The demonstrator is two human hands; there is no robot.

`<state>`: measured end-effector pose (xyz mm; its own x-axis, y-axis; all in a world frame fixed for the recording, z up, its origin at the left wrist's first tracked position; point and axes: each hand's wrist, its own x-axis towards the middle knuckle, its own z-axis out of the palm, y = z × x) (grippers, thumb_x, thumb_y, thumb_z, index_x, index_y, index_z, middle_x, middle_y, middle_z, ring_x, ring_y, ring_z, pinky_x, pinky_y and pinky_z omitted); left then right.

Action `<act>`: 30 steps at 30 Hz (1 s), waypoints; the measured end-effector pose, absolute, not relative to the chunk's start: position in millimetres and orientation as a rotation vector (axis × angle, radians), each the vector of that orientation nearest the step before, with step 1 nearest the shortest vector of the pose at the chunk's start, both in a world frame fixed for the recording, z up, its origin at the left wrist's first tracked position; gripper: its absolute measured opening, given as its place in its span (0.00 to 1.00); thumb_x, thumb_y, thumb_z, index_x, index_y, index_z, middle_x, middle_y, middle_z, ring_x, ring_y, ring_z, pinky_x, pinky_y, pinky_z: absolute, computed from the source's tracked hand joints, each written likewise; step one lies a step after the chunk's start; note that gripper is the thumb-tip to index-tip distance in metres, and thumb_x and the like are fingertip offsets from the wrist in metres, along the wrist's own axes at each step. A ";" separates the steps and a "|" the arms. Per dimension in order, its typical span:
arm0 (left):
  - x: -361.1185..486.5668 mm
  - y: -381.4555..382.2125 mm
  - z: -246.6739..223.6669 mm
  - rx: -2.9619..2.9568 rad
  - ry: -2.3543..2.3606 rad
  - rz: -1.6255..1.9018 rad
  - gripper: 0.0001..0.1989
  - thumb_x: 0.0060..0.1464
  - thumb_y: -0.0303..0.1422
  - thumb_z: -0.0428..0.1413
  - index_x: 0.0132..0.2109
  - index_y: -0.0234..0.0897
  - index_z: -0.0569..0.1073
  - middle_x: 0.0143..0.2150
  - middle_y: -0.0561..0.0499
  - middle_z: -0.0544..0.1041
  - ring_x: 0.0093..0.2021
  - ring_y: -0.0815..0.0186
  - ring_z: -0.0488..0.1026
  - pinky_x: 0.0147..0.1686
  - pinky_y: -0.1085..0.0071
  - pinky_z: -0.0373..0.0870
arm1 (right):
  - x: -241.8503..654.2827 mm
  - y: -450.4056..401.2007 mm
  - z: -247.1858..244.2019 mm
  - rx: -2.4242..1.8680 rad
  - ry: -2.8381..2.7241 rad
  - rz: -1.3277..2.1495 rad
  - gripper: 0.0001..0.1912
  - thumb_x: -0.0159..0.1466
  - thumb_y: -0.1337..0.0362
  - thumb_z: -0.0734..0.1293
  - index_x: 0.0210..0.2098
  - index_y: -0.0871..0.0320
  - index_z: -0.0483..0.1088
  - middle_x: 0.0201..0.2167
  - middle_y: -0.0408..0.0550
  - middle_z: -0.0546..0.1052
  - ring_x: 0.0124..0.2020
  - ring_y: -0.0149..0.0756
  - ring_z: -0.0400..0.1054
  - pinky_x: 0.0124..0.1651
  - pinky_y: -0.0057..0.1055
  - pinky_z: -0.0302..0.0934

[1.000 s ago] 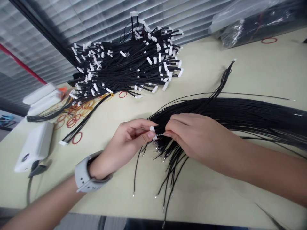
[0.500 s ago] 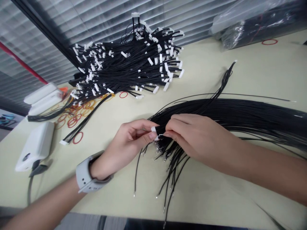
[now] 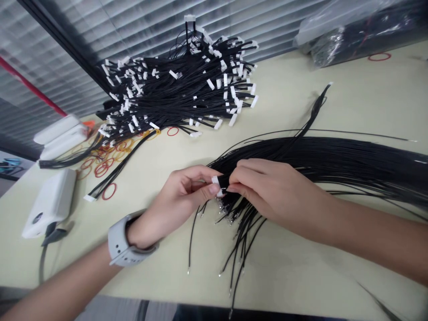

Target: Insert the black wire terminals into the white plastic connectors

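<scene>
While pinching a white connector (image 3: pixel 216 180) between thumb and fingers, left hand (image 3: pixel 182 189) (watch (image 3: pixel 122 240) on that wrist) held just beside the right hand (image 3: pixel 270 191), itself closed on black wire ends (image 3: pixel 224 191) at the connector, over a loose wire bundle (image 3: pixel 334 156) on the table (image 3: pixel 334 285).

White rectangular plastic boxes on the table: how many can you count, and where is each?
3: a white rectangular plastic box and a second side by side far left, a third nearer; others may be hidden.
</scene>
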<state>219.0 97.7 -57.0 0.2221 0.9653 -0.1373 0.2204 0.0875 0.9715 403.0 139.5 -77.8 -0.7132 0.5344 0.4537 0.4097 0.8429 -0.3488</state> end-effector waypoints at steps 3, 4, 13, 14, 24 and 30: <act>218.8 98.5 -57.5 1.372 1.226 0.853 0.06 0.53 0.27 0.56 0.41 0.34 0.74 0.31 0.51 0.75 0.32 0.72 0.70 0.32 0.77 0.66 | 402.8 140.1 -78.3 -0.678 -2.449 0.302 0.09 0.63 0.70 0.59 0.27 0.63 0.66 0.24 0.43 0.66 0.25 0.30 0.59 0.27 0.27 0.51; 218.7 98.7 -57.7 1.371 1.223 0.855 0.07 0.53 0.27 0.57 0.40 0.34 0.74 0.31 0.51 0.76 0.32 0.72 0.70 0.32 0.78 0.66 | 402.7 139.8 -78.3 -0.676 -2.443 0.306 0.10 0.63 0.69 0.59 0.27 0.63 0.66 0.23 0.44 0.66 0.25 0.30 0.59 0.27 0.27 0.51; 219.7 97.4 -59.0 1.267 1.193 0.917 0.06 0.49 0.25 0.59 0.37 0.35 0.77 0.30 0.52 0.78 0.30 0.73 0.72 0.32 0.78 0.69 | 397.6 133.9 -78.9 -0.713 -2.377 0.428 0.10 0.63 0.70 0.58 0.26 0.62 0.65 0.23 0.44 0.68 0.24 0.28 0.60 0.26 0.26 0.51; 219.7 97.0 -59.0 1.246 1.187 0.934 0.06 0.49 0.25 0.60 0.36 0.36 0.77 0.30 0.53 0.78 0.29 0.73 0.71 0.32 0.79 0.69 | 397.1 133.3 -78.6 -0.715 -2.361 0.465 0.09 0.63 0.70 0.58 0.26 0.61 0.64 0.23 0.43 0.68 0.23 0.27 0.59 0.25 0.25 0.51; 216.7 97.6 -56.6 1.178 1.085 0.995 0.05 0.49 0.25 0.60 0.35 0.36 0.77 0.29 0.53 0.78 0.29 0.72 0.73 0.31 0.78 0.71 | 398.1 133.1 -68.9 -0.659 -2.300 0.504 0.08 0.64 0.70 0.59 0.28 0.61 0.64 0.23 0.41 0.67 0.23 0.24 0.58 0.25 0.23 0.52; 215.6 97.9 -55.5 1.186 1.120 0.997 0.05 0.50 0.26 0.60 0.36 0.36 0.77 0.30 0.53 0.78 0.29 0.74 0.72 0.30 0.80 0.69 | 406.7 134.6 -60.0 -0.717 -2.348 0.614 0.07 0.63 0.71 0.59 0.33 0.60 0.67 0.29 0.43 0.70 0.28 0.26 0.63 0.31 0.24 0.55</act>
